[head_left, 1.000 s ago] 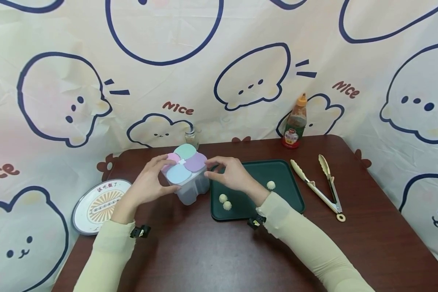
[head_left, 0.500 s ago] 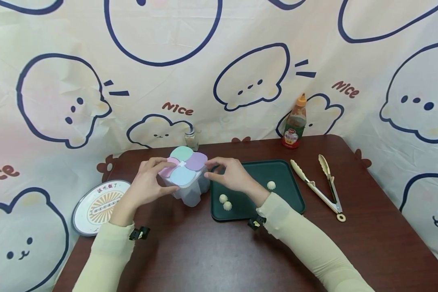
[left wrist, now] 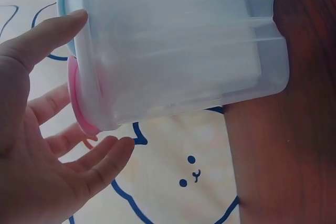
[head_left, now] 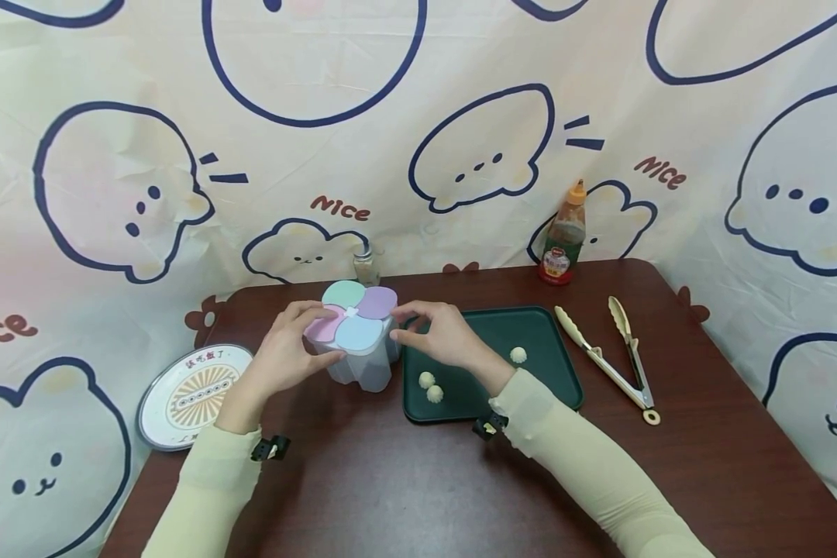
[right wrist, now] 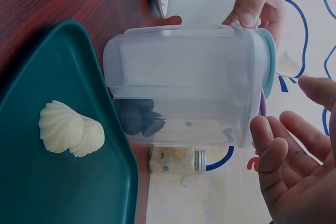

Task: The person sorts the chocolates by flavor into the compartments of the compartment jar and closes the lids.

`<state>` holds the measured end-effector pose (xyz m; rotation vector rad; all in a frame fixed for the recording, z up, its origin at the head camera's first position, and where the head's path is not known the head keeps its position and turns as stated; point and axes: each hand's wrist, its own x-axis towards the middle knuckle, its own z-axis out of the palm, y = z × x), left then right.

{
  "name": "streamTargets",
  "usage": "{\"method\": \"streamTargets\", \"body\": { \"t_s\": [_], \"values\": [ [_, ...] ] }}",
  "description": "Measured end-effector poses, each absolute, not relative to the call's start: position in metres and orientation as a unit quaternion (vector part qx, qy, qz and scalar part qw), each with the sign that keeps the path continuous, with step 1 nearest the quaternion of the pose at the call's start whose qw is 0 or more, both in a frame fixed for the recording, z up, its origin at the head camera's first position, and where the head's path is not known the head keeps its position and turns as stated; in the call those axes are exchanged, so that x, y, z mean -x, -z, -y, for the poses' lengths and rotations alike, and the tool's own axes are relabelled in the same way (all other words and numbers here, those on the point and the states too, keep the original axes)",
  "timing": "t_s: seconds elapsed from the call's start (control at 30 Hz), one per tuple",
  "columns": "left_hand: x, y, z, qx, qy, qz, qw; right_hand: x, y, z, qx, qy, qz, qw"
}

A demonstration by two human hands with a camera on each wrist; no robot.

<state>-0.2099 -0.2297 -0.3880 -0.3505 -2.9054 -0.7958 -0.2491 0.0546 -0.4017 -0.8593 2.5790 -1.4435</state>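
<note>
Two bare hands, left hand (head_left: 282, 358) and right hand (head_left: 446, 335), emerge from long, pale yellow-green ribbed sleeves (head_left: 586, 465); a small black clip-like device (head_left: 269, 448) sits at each wrist.

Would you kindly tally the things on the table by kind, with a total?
Clear container with four-colour lid: 1
Green tray: 1
White shell-shaped pieces on the tray: 3
Tongs: 1
Sauce bottle: 1
Small glass jar: 1
Patterned plate: 1
Total: 9
</note>
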Motion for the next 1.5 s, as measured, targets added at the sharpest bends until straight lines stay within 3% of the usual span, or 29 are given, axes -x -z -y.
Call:
{"method": "streamTargets", "body": {
  "t_s": [1.17,1.5],
  "values": [
    [0.204,0.392,0.21,0.081,0.269,0.957,0.076,0.248,0.405,-0.045,0.28,0.45,-0.848,0.015],
    [0.206,0.393,0.21,0.117,0.269,0.951,0.093,0.251,0.408,-0.04,0.283,0.442,-0.851,-0.004]
  ]
}}
